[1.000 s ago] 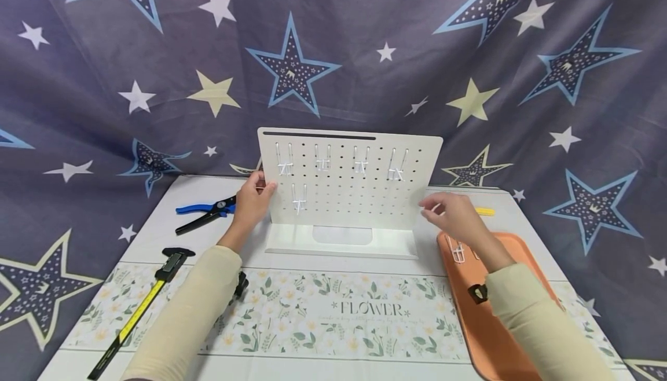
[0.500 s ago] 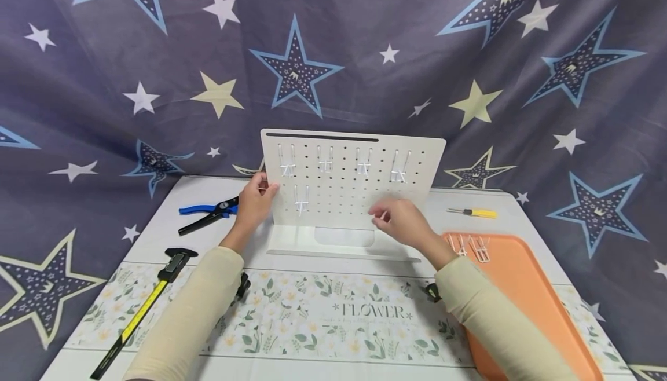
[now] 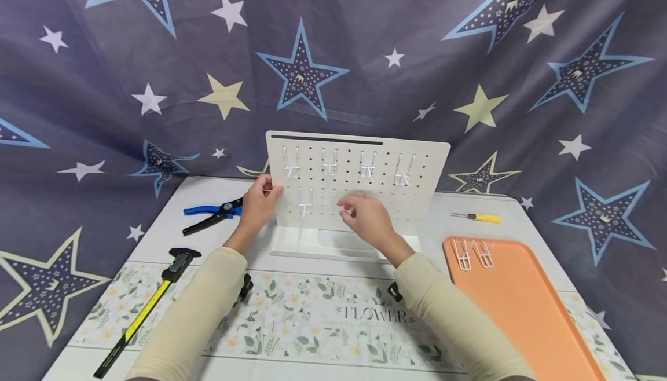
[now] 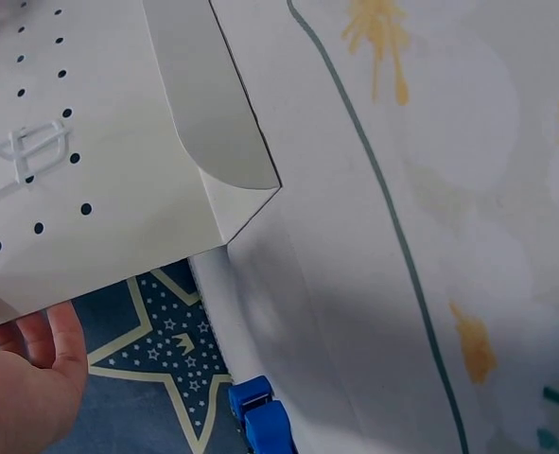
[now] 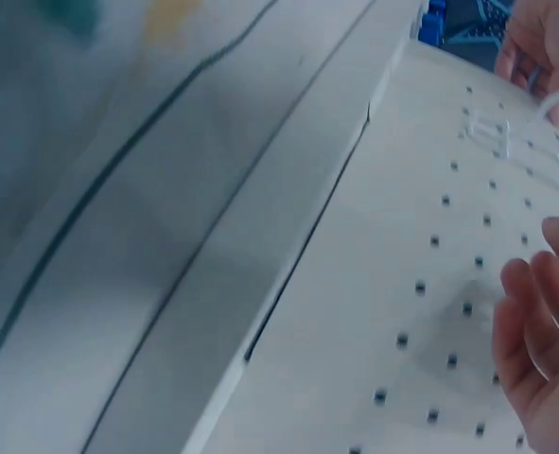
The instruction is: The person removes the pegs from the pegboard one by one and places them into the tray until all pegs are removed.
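A white pegboard [image 3: 323, 190] stands upright on its base, with several white wire hooks [image 3: 329, 164] fixed along its upper part and one more wire hook [image 3: 304, 201] lower left. My left hand [image 3: 260, 200] grips the board's left edge, thumb in front and fingers behind. In the left wrist view, my left hand [image 4: 33, 378] shows below that edge. My right hand [image 3: 367, 219] is in front of the lower middle of the board, fingers bent. In the right wrist view, the right hand [image 5: 549, 331] has curled fingers close to the holes; I cannot tell whether it holds anything.
At right lies an orange tray [image 3: 521, 300] with two white wire hooks [image 3: 483, 253] at its far end. Behind it is a yellow-handled screwdriver [image 3: 484, 218]. Blue-and-black pliers [image 3: 224, 210] and a caliper [image 3: 177, 262] lie at left. A starry curtain [image 3: 333, 51] hangs behind.
My right hand has moved left from beside the board's right edge to the front of its lower middle. My left hand keeps its grip on the left edge.
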Motion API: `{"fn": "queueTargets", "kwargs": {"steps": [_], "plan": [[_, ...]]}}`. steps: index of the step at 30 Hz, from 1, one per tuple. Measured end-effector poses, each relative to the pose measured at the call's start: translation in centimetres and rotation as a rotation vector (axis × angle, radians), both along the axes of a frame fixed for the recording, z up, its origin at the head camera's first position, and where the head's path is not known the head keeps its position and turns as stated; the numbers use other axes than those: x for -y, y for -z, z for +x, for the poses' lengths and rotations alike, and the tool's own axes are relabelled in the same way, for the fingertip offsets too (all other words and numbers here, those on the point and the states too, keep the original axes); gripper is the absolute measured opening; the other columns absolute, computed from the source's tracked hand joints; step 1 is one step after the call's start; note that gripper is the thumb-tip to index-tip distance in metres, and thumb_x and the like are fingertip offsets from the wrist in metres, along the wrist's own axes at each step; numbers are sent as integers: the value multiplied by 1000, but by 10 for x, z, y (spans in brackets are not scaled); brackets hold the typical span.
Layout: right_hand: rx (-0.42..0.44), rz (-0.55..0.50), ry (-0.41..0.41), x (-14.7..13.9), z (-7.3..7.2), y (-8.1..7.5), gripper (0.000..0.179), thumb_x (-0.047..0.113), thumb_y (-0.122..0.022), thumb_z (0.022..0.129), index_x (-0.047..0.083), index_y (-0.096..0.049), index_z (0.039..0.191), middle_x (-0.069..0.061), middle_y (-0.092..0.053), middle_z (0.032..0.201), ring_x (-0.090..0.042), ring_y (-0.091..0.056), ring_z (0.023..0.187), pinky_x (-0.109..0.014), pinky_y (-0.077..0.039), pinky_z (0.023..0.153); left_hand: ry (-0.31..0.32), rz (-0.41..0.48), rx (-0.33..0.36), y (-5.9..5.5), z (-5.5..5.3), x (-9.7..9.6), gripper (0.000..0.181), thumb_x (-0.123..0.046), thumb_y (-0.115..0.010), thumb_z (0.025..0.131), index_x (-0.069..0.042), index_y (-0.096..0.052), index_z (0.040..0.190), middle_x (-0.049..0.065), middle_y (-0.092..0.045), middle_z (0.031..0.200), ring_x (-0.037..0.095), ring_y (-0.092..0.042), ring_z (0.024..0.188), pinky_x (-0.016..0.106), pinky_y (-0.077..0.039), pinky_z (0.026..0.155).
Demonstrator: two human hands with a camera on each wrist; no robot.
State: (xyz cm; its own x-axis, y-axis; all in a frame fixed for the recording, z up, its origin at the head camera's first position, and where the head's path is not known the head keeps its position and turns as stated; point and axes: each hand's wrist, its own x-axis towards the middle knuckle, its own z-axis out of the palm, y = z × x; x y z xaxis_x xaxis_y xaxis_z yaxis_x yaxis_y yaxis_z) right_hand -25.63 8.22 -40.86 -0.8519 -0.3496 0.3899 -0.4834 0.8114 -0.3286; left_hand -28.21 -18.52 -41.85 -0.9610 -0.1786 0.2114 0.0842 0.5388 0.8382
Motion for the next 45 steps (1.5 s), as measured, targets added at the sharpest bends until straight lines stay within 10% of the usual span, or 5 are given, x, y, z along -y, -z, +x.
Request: {"fn": "queueTargets", "kwargs": {"steps": [10,21,45], "plan": [[-207,56,-36,48,-7,11,18,23,-78,89,21,-75,107,6,-75,110,-10,-70,90,-22,-56,71,-4,-1,-6,-1,0,1,28,-26,-59,104,-8,-57,125,18,-67,117,32,-64,104,45,-53,90],[-245,68,23,77,-10,26,18,24,-80,88,24,-76,106,5,-75,110,-13,-71,100,-25,-58,76,-10,-3,16,2,0,1,27,-27,-60,103,-9,-57,123,18,-67,117,33,-65,107,48,-54,92],[-448,-3,53,86,-16,43,10,18,-81,85,22,-75,91,6,-70,88,-11,-67,77,-26,-53,62,-17,-33,6,-2,1,-1,28,-27,-59,104,-8,-58,125,18,-69,117,32,-67,106,46,-54,92]]}}
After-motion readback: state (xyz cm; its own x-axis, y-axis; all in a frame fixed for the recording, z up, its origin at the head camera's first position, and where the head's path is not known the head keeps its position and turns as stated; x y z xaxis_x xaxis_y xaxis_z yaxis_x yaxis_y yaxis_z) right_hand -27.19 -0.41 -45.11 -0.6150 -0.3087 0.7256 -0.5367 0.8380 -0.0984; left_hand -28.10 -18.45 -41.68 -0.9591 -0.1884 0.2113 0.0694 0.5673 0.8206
